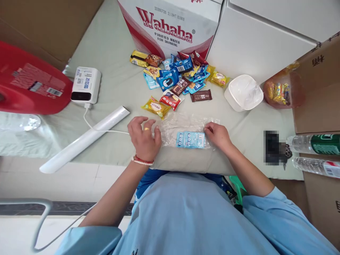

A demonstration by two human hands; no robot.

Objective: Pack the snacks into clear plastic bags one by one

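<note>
Your left hand [144,139] lies flat, fingers apart, on the left end of the clear plastic bag [186,129]. Your right hand [217,135] pinches its right edge, near the blue packet [190,139] inside, by the table's [117,85] front edge.

The cardboard box [170,26] reads "Wahaha", "PURIFIED WATER FOR DRINKING". A dark snack packet [181,85] reads "COCOA". Other labels are illegible.

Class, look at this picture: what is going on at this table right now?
A person in a blue shirt presses both hands on a clear plastic bag lying flat on the table. The left hand holds down its left end, the right hand its right end. A light blue packet lies between them, apparently inside the bag. A pile of snacks sits behind, beside a white bowl.
</note>
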